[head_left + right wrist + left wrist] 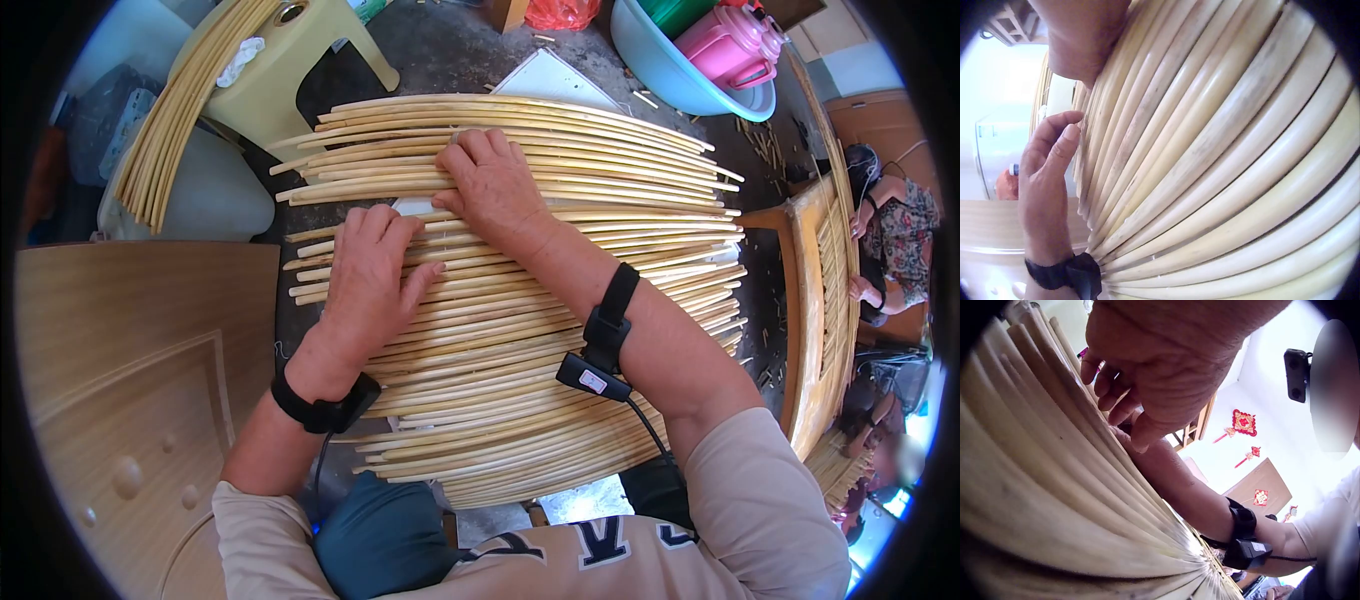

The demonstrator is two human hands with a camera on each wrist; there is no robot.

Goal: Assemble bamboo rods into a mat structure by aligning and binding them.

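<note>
Long pale peeled sticks point(590, 330) lie side by side in a broad layer in front of the person. A gap runs between the upper group of sticks point(590, 150) and the rest. At the left ends of the sticks rests the left hand point(365, 275), its fingers loosely bent and the thumb apart. Farther up, the right hand point(495, 195) lies across the gap, fingers on the upper group and thumb near its lowest stick. In the right wrist view the left hand point(1050, 169) touches the edge of the layer; the right hand's fingertips are hidden there.
A cream stool point(260, 95) carries another bundle of sticks point(190, 110) at upper left. A wooden panel point(150, 350) stands at left. A blue basin point(650, 60) with a pink jug point(735, 45) sits at upper right, near a wooden chair point(800, 300). Other people sit at right.
</note>
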